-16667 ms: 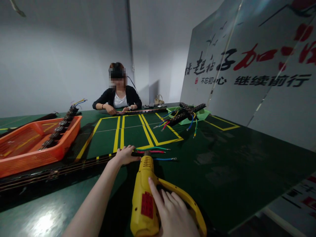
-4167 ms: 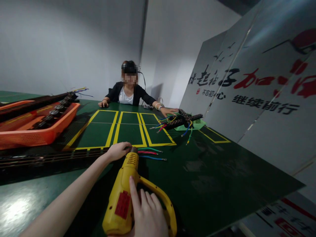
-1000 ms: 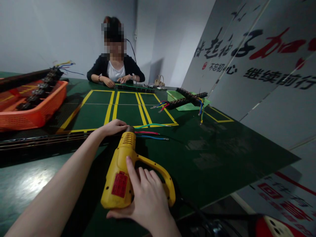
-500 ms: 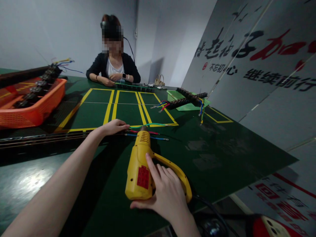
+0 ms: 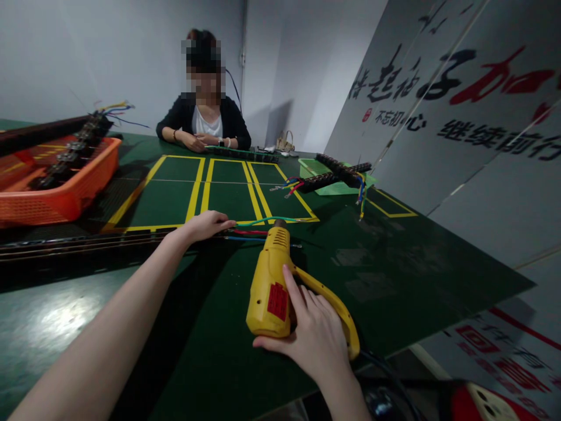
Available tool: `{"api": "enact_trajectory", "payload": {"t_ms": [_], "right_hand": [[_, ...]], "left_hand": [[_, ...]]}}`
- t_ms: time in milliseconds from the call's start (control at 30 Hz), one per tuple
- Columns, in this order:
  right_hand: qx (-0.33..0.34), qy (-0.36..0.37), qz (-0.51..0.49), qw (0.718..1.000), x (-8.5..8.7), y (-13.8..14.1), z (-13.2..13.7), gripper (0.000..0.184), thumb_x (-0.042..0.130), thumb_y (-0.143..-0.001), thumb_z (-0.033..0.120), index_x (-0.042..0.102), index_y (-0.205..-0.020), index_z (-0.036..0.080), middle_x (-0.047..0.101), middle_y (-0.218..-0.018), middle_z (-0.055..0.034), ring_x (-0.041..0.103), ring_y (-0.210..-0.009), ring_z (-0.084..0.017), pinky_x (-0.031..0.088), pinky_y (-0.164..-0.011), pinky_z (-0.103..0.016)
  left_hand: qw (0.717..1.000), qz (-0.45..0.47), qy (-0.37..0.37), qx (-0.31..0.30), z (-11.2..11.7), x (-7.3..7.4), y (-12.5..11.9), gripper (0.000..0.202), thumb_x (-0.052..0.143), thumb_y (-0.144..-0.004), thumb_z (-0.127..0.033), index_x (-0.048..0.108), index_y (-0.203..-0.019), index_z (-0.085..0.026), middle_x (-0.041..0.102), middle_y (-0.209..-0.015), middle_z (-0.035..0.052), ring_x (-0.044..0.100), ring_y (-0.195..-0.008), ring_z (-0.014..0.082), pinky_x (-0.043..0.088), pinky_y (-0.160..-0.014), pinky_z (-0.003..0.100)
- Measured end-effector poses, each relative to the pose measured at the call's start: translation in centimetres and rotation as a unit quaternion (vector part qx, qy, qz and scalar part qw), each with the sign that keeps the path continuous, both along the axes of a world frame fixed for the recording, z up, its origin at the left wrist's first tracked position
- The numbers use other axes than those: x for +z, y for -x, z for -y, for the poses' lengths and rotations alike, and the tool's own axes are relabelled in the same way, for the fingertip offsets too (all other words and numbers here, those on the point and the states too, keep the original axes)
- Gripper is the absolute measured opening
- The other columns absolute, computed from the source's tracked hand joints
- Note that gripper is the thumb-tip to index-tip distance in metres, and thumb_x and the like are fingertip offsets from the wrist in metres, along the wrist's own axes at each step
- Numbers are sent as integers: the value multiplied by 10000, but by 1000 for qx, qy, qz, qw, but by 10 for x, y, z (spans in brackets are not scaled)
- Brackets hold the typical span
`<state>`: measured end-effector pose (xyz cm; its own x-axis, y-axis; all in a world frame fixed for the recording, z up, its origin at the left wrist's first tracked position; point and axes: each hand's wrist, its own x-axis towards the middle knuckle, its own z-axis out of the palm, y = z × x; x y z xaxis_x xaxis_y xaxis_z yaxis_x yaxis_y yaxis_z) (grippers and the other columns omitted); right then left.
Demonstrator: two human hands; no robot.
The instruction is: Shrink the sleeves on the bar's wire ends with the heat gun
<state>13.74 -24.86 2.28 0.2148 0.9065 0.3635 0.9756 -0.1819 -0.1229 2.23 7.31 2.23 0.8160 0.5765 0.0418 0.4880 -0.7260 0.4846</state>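
My right hand (image 5: 316, 338) grips the handle of a yellow heat gun (image 5: 274, 285) with a red label. Its nozzle points at green, red and blue wires (image 5: 258, 229) that lie on the green table (image 5: 385, 263). My left hand (image 5: 205, 225) rests palm down on the end of a long black strip (image 5: 83, 245), right where the wires come out of it; its fingers lie curled over the strip's end.
An orange basket (image 5: 61, 196) holding wired black strips stands at the left. A green tray (image 5: 335, 181) with more wired strips sits at the back right. A person across the table handles another strip (image 5: 245, 154). Yellow tape lines mark the table's middle. A lettered board (image 5: 460, 128) leans at right.
The heat gun has swung to the right along the wires, its nozzle now further from my left hand. My left hand stays on the strip's end.
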Motion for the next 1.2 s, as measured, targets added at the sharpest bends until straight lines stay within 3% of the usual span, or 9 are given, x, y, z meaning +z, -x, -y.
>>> {"api": "enact_trajectory", "payload": {"t_ms": [233, 633, 967, 1200], "right_hand": [[-67, -19, 43, 997, -3, -11, 7, 1139, 425, -649, 884, 145, -1492, 171, 639, -1130, -143, 642, -926, -303, 506, -755, -422], [-106, -9, 50, 993, -1, -4, 7, 1139, 485, -659, 848, 123, -1495, 165, 634, -1137, -145, 640, -897, -309, 498, -747, -407], [-38, -23, 14, 999, -1, 28, -14, 1200, 569, -611, 828, 133, -1495, 144, 643, -995, -118, 611, -829, -281, 462, -740, -392], [14, -26, -9, 1000, 1, 55, -21, 1273, 636, -531, 823, 162, -1486, 127, 626, -936, -98, 610, -806, -279, 476, -718, -405]], "left_hand": [[1000, -1, -17, 8, -1, -1, -2, 546, 376, -804, -652, 625, -737, -170, 592, -663, 48, 510, -601, 160, 318, -539, 250], [1000, 21, 13, 7, 2, 0, -6, 506, 414, -772, -607, 626, -690, -155, 574, -619, 41, 479, -558, 144, 327, -526, 248], [998, 54, 21, -10, 2, 0, -6, 486, 432, -766, -600, 603, -657, -158, 532, -579, 14, 449, -554, 130, 313, -523, 241], [996, 74, 48, -30, 3, 2, -7, 502, 443, -755, -603, 654, -795, -149, 593, -668, 26, 494, -624, 146, 344, -566, 243]]}}
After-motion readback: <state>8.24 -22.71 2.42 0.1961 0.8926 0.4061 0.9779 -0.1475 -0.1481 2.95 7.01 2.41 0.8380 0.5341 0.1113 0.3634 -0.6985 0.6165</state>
